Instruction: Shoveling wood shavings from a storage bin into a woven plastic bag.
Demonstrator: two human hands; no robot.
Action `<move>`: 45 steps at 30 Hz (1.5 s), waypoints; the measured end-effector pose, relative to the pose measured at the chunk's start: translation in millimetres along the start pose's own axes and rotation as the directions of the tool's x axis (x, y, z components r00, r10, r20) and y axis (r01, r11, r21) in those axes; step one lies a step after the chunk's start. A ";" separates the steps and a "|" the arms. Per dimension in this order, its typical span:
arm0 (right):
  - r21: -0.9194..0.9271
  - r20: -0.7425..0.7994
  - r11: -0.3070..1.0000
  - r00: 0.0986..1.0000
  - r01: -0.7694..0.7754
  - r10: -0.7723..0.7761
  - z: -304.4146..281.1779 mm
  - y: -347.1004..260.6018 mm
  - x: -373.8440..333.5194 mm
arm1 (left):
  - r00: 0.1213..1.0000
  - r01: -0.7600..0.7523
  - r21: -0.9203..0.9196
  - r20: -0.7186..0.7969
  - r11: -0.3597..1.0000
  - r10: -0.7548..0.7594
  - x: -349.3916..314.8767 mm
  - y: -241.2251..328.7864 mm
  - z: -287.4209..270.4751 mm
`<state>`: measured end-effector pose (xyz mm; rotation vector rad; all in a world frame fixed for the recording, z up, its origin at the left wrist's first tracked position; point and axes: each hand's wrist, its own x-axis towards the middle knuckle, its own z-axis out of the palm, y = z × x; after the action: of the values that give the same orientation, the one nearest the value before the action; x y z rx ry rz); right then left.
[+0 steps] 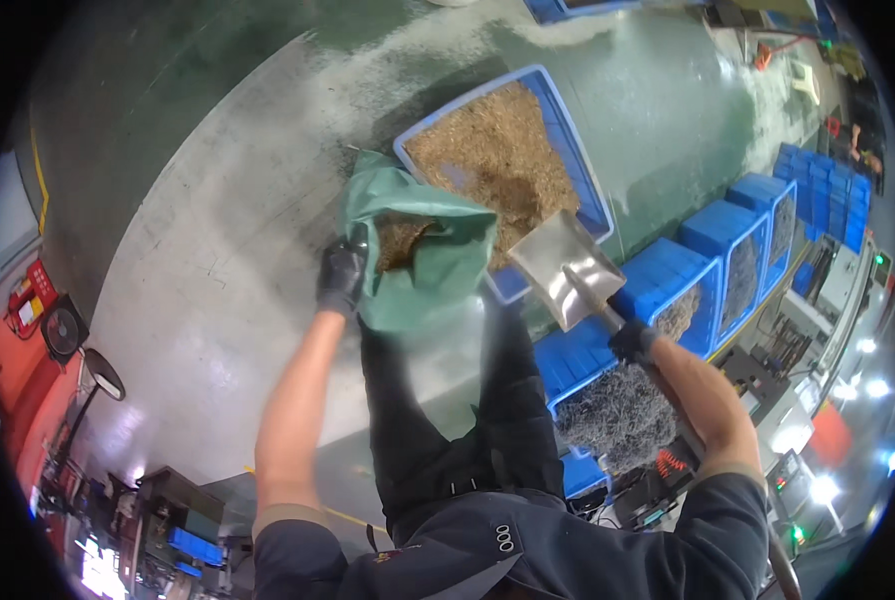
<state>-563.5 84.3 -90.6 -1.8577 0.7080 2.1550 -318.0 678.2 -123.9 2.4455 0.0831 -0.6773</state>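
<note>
My left hand (340,277), in a black glove, grips the left edge of a green woven sack (432,290). The sack's mouth gapes upward and brown shavings (399,240) show inside it. In my gloved right hand (633,342) is the shaft of a shovel, held near its metal blade (565,268). The blade looks bare and hangs over the near right corner of a blue bin (577,150). Loose brown shavings (497,145) fill much of that bin, with a hollow near the blade. The sack covers the bin's near left corner.
To the right stands a row of blue crates (672,275); the nearest holds dark grey metal shavings (617,415). Stacked blue crates (827,195) are farther off. Machines and bright lamps line the right side. A black fan (64,328) and a round mirror (104,374) are at the left.
</note>
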 end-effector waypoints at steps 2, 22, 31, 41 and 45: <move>-0.215 0.289 0.895 0.900 0.392 -0.325 -13.1 44.2 79.4 | 0.978 0.208 -0.169 0.063 0.964 -0.200 0.4 13.7 -6.2; 0.476 0.353 0.821 0.924 -0.314 0.149 -159.3 -56.2 108.8 | 0.935 -0.302 0.368 0.292 0.880 0.199 283.9 106.8 127.8; 0.566 0.185 0.814 0.982 -0.128 0.026 -130.5 -115.8 194.6 | 0.877 -0.481 0.394 0.229 0.783 0.423 338.0 69.4 185.4; 0.670 0.264 0.695 0.959 -0.262 0.106 -95.2 -11.6 -20.2 | 0.919 -0.372 0.438 0.301 0.818 0.256 335.9 81.6 180.2; 0.619 0.110 0.755 0.975 -0.218 0.191 -75.5 8.2 -24.0 | 0.905 -0.414 0.341 0.255 0.844 0.341 336.2 79.7 182.3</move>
<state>-497.1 44.3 -72.4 -1.4134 1.4694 1.7276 -91.5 478.8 -371.9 2.6364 -0.6574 -0.7909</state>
